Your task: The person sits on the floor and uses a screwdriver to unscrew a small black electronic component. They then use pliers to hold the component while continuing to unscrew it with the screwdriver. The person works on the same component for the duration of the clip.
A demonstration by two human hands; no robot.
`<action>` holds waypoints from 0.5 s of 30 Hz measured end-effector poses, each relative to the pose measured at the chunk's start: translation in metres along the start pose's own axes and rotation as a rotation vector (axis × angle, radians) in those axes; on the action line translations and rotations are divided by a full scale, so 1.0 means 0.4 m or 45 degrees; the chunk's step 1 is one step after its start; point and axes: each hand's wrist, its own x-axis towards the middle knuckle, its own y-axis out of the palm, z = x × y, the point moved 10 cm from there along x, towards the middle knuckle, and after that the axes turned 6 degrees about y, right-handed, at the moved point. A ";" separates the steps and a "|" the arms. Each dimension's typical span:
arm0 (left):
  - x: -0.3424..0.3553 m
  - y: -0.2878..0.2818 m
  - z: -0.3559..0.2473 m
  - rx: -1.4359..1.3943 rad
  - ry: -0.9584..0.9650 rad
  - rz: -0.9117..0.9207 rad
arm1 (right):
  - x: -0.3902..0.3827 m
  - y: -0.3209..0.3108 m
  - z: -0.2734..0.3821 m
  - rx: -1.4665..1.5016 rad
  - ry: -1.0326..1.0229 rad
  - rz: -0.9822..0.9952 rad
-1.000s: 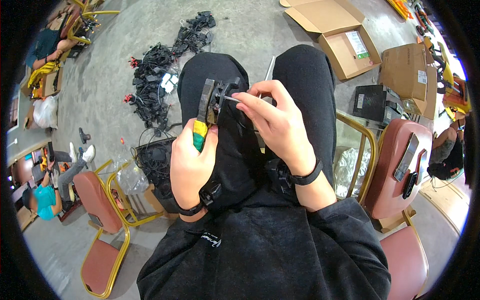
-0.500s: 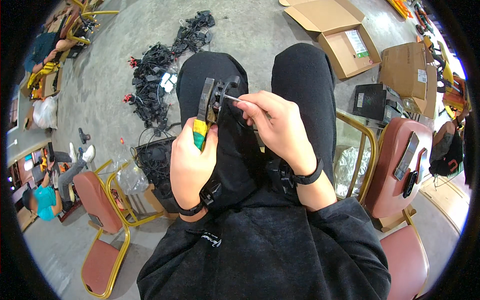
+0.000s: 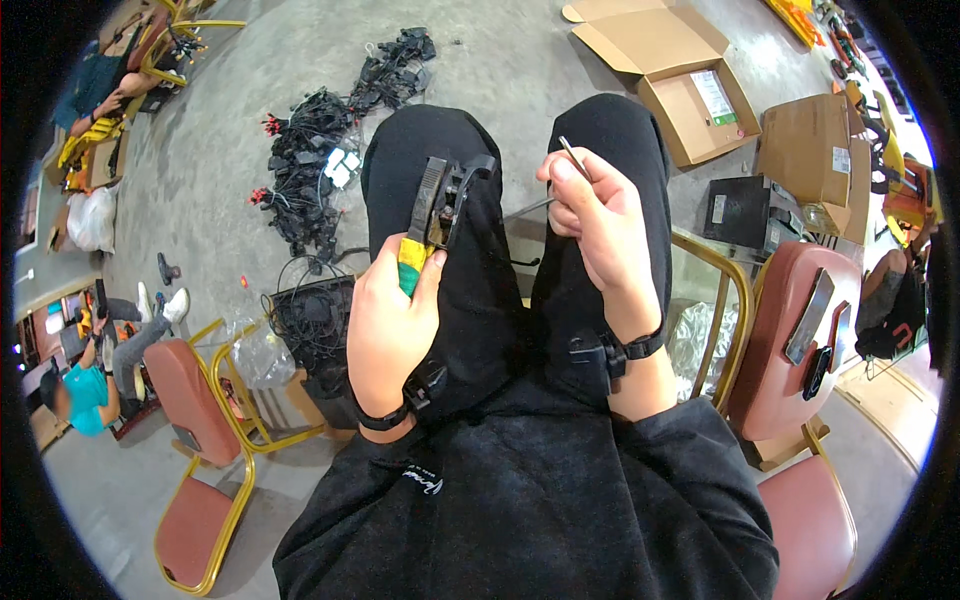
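My left hand (image 3: 393,325) is closed round the yellow and green handle of a black device (image 3: 436,205). The device has a ridged flat bar on its left side and a curved black arm at its upper right. It stands upright over my left thigh. Over the right thigh, my right hand (image 3: 610,215) pinches a thin metal hex key (image 3: 572,155). One end of the key pokes up past my thumb. Another slim length of it points left from my fingers, toward the device but apart from it. The bend of the key is hidden in my hand.
On the floor ahead lies a pile of black cabled parts (image 3: 305,165). An open cardboard box (image 3: 700,110), a taller carton (image 3: 805,145) and a black case (image 3: 745,210) stand at right. Phones (image 3: 812,315) rest on a chair (image 3: 770,370). Other people sit at left.
My right hand has drawn the hex key away from the device, moving right, and has turned so the key's end points up. The left hand still grips the device, shifted slightly right.
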 end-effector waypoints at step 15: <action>-0.078 -0.045 -0.084 -0.011 0.268 -0.101 | -0.049 0.133 -0.040 -0.383 0.042 0.081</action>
